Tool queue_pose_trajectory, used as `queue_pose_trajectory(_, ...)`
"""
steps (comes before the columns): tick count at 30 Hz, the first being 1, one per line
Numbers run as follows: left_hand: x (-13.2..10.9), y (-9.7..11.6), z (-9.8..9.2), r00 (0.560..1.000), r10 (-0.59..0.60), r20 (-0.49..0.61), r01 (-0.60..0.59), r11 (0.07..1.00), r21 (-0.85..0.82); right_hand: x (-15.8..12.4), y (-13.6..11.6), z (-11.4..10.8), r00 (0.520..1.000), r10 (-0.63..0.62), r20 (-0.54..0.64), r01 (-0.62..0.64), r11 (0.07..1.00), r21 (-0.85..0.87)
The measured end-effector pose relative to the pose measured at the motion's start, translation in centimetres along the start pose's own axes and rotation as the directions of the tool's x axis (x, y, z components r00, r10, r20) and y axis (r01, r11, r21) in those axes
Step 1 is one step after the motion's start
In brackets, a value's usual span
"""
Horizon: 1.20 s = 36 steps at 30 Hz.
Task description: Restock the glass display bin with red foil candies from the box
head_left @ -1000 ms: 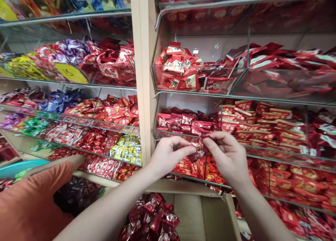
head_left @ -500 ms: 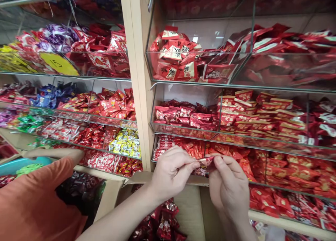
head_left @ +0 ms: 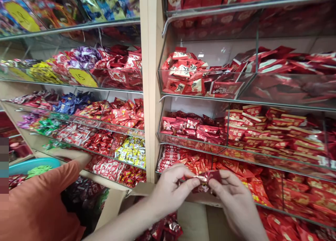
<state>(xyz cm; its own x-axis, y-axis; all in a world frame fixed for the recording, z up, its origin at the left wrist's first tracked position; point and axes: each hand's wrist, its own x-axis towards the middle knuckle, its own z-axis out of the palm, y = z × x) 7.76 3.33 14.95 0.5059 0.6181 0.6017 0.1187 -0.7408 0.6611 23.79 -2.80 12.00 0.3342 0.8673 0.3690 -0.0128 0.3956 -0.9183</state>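
Between my two hands is a small dark-red candy wrapper (head_left: pixel 205 178), shiny and partly crumpled. My left hand (head_left: pixel 175 185) pinches its left end between thumb and fingers. On its right end, the thumb and fingers of my right hand (head_left: pixel 233 195) are closed. Fingers cover part of the wrapper, so I cannot tell whether it is torn. Below my hands stands a cardboard box (head_left: pixel 194 220), with dark-red wrapped candies (head_left: pixel 168 228) lying inside.
Clear-fronted shelves hold red candy packets (head_left: pixel 246 129) ahead and mixed candies (head_left: pixel 123 113) at left, split by a wooden post (head_left: pixel 152 94). At left, a person in an orange shirt (head_left: pixel 49 195) reaches toward the lower shelf beside a teal basin (head_left: pixel 39 162).
The view has tilted up, so the shelves sit lower. My right hand has turned, with its fingers now behind the wrapper, and more of the wrapper shows between my hands.
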Motion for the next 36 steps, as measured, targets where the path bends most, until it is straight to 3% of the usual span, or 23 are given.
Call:
queue_pose_trajectory(2,2.7,-0.4,-2.2,0.992,0.117,0.049,-0.125,0.971,0.204,2.4,-1.9,-0.7,0.984,-0.170,-0.055,0.155,0.966,-0.206)
queue_pose_trajectory(4,6.4,-0.9,-4.4,0.965,0.253,0.075,-0.258,0.850,0.460,5.7,-4.1,-1.1,0.926,-0.365,-0.097,0.294,0.857,-0.424)
queue_pose_trajectory(6,10.1,-1.2,-6.1,0.953,0.240,0.185,-0.302,0.704,0.643,9.3,-5.8,-0.9,0.893,-0.451,-0.011,0.356,0.719,-0.597)
queue_pose_trajectory(8,13.2,-1.3,-6.9,0.942,0.086,0.324,-0.308,0.601,0.737,12.4,-6.8,-0.1,0.897,-0.419,0.141,0.389,0.595,-0.703)
queue_pose_trajectory(11,15.8,-1.0,-6.8,0.891,-0.142,0.432,-0.288,0.560,0.777,15.5,-7.2,1.3,0.898,-0.282,0.339,0.434,0.430,-0.792)
queue_pose_trajectory(14,17.1,-0.8,-6.2,0.874,-0.186,0.448,-0.272,0.577,0.770,16.9,-6.8,2.2,0.878,-0.131,0.461,0.476,0.345,-0.808)
queue_pose_trajectory(22,18.9,-1.3,-6.4,0.786,-0.207,0.582,-0.283,0.717,0.637,18.7,-5.5,1.6,0.874,0.005,0.487,0.441,0.415,-0.796)
queue_pose_trajectory(29,18.7,-1.0,-6.9,0.734,-0.234,0.638,-0.273,0.758,0.592,18.7,-5.7,1.9,0.861,0.086,0.501,0.428,0.410,-0.805)
queue_pose_trajectory(36,18.1,0.0,-6.9,0.748,-0.195,0.634,-0.324,0.727,0.606,18.3,-6.9,0.8,0.817,0.144,0.558,0.405,0.545,-0.734)
